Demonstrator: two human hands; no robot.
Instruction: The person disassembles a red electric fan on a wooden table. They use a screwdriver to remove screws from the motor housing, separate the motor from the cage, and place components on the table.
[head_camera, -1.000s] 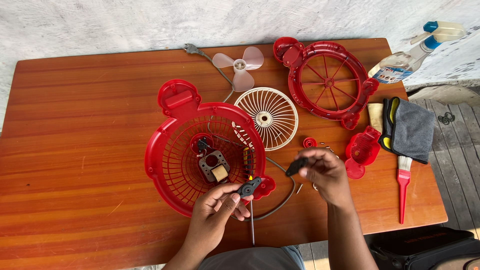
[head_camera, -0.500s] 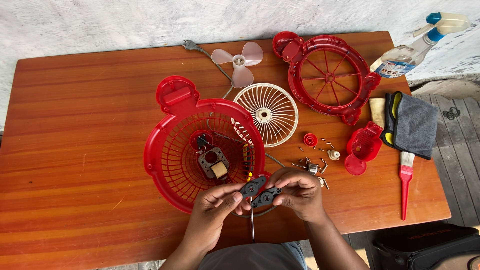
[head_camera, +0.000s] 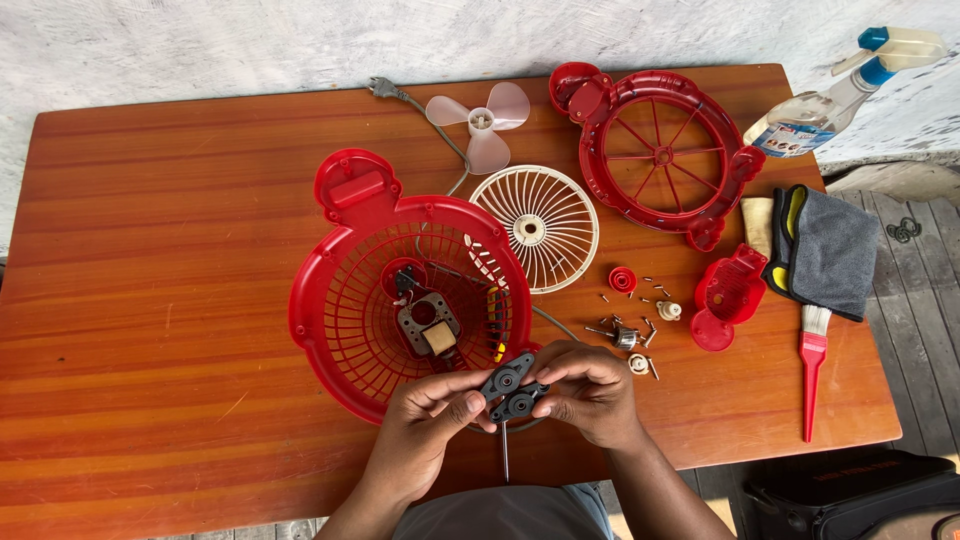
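Observation:
My left hand (head_camera: 425, 425) and my right hand (head_camera: 590, 390) meet at the table's near edge, both gripping two small dark grey motor brackets (head_camera: 510, 388) pressed together. A thin metal shaft (head_camera: 505, 452) hangs down below them. Just beyond my hands lies the red fan rear grille (head_camera: 340, 300) like a bowl, with the small motor (head_camera: 425, 325) inside it. Loose screws and small parts (head_camera: 630, 335) lie to the right of my right hand.
A cream round grille (head_camera: 545, 225), a pale pink fan blade (head_camera: 480, 120) and a power cord plug (head_camera: 385, 90) lie further back. A red front frame (head_camera: 660, 150), red cap (head_camera: 730, 295), spray bottle (head_camera: 840, 95), grey cloth (head_camera: 830, 250) and red-handled brush (head_camera: 812, 365) sit at right.
My right hand moved left from the loose parts with a dark bracket and joined my left hand. Both brackets are now held together between the two hands.

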